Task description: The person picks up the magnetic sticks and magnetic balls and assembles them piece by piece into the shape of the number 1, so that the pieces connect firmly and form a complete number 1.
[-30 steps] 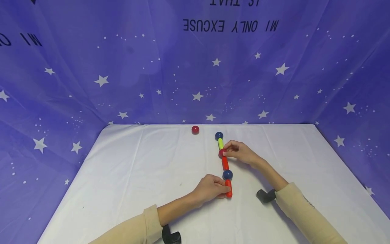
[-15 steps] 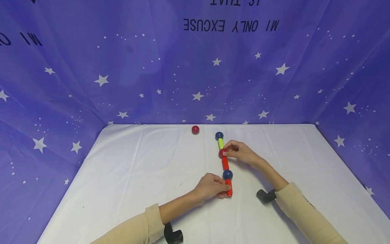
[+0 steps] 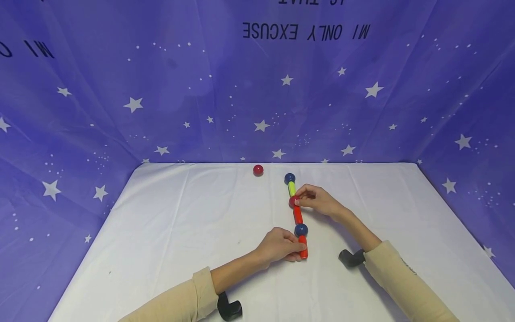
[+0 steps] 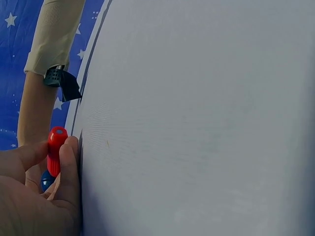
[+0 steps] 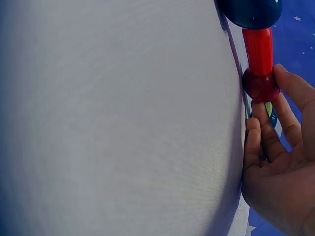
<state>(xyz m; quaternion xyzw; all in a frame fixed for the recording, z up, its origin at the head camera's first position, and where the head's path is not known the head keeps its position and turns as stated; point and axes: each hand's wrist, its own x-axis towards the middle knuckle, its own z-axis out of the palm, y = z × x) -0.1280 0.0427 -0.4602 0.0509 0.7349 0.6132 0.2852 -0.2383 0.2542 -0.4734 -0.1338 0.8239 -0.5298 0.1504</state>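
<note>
A chain of balls and rods runs from the far side of the white table toward me. From far to near it has a blue ball [image 3: 289, 178], a yellow-green rod [image 3: 291, 188], a red ball [image 3: 293, 201], a red rod [image 3: 297, 215], another blue ball [image 3: 301, 230] and a second red rod [image 3: 303, 248]. My left hand [image 3: 277, 245] pinches that nearest rod between thumb and fingers, its end touching the blue ball. The right hand [image 3: 318, 199] pinches the red ball in the middle, as the right wrist view also shows.
A loose red ball [image 3: 258, 170] lies near the table's back edge, left of the chain. White cloth [image 3: 201, 214] covers the table. Behind and at both sides hangs a purple curtain [image 3: 225, 103] with stars. Black wrist mounts [image 3: 351, 258] stick out under both sleeves.
The left hand and its red rod have shifted very slightly away from me, up against the near blue ball. My right hand stays on the red ball.
</note>
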